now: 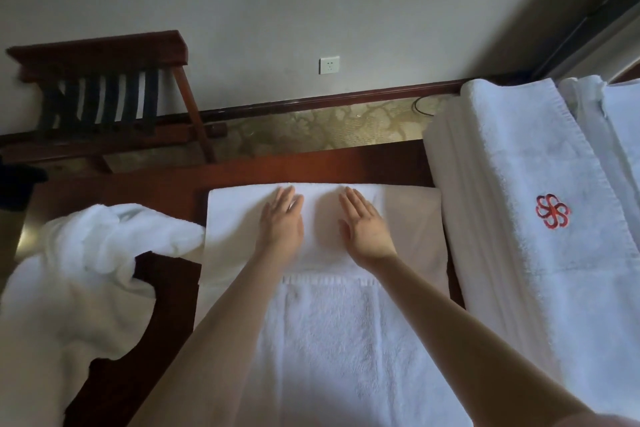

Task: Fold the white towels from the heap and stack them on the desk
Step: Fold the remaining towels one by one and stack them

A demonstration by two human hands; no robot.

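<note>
A white towel [322,340] lies spread flat along the dark wooden desk [162,288], its far end folded over near the desk's back edge. My left hand [282,222] and my right hand [367,229] both rest flat on that folded far part, fingers straight, palms down, a short gap between them. To the left a loose heap of white towels [86,270] hangs over the desk's side. On the right stands a tall stack of folded white towels [540,218], its top one bearing a red flower emblem.
A second folded white pile [620,135] sits at the far right. Beyond the desk is patterned carpet [311,128], a wooden luggage rack [104,97] at the back left, a wall socket [329,65] and a dark skirting board.
</note>
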